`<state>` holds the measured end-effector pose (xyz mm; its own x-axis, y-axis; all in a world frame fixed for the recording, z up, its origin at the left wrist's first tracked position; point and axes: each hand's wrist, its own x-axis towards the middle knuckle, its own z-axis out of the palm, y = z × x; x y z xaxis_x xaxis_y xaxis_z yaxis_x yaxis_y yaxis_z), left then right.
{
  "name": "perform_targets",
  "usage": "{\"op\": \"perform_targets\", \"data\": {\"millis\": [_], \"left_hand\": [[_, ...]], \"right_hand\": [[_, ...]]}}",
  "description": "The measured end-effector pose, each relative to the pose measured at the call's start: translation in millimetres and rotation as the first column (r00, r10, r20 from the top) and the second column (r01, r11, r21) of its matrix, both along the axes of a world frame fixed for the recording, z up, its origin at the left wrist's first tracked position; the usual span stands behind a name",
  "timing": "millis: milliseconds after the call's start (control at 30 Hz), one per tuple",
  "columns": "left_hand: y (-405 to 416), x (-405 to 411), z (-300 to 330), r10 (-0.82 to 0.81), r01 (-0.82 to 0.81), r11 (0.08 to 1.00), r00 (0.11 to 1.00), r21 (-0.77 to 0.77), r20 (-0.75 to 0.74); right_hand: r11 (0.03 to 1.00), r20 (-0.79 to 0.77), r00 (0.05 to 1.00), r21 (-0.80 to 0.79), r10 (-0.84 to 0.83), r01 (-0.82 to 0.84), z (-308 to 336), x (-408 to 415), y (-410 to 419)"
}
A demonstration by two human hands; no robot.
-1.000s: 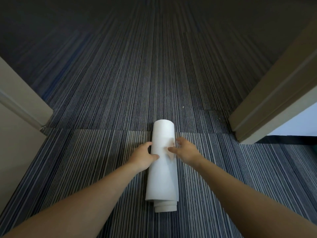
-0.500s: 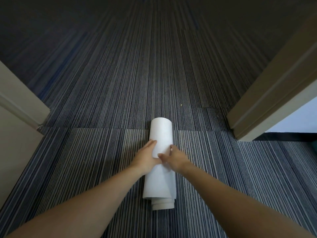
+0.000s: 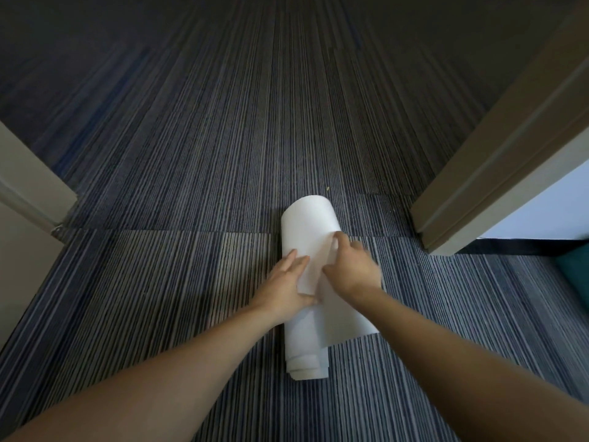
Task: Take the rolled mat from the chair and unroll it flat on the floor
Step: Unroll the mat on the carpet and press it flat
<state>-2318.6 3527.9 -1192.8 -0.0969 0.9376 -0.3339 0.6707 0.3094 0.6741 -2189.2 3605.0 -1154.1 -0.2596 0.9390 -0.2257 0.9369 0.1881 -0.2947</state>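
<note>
Two bare forearms reach in from the bottom edge of the head view and converge on a white mat (image 3: 307, 231) lying on the striped carpet floor (image 3: 159, 282). The mat is still mostly rolled, a pale cylinder whose long axis runs straight away from the person, parallel to the carpet's stripes. Its near end shows the nested inner layers of the roll; its far end is a rounded edge pointing up the hallway.

The left hand (image 3: 285, 287) lies flat on the left flank of the roll, fingers extended and together, thumb pressed against the material, palm down rather than wrapped around it. The right hand (image 3: 352, 266) sits on the right side, slightly blurred, its fingers curled onto the loose outer layer. That layer has peeled off to the right and lies as a flap (image 3: 350, 317) on the carpet just beside the roll, its near edge slanting across the stripes.

Farther out, a beige door frame (image 3: 497, 173) stands at the right, with a pale wall panel behind it and a dark teal shape at the right edge. Another beige frame (image 3: 28, 186) stands at the left. Beyond the mat the carpet recedes into shadow.
</note>
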Motion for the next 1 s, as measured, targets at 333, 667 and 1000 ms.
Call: {"op": "perform_targets", "data": {"millis": [333,667,1000], "left_hand": [[-5,68,-3,-0.243,0.238,0.966,0.969,-0.099,-0.048],[8,80,-13,-0.137,0.140,0.988,0.990,-0.066,0.036],[8,41,-6,-0.132,0.133,0.991,0.982,-0.001,0.139]], "right_hand": [[0.987,0.405,0.911,-0.099,-0.077,0.127,-13,143,20],[0.947,0.064,0.984,-0.270,-0.166,0.177,-28,70,-4],[0.987,-0.071,0.996,-0.154,-0.056,0.045,-14,31,-12]]}}
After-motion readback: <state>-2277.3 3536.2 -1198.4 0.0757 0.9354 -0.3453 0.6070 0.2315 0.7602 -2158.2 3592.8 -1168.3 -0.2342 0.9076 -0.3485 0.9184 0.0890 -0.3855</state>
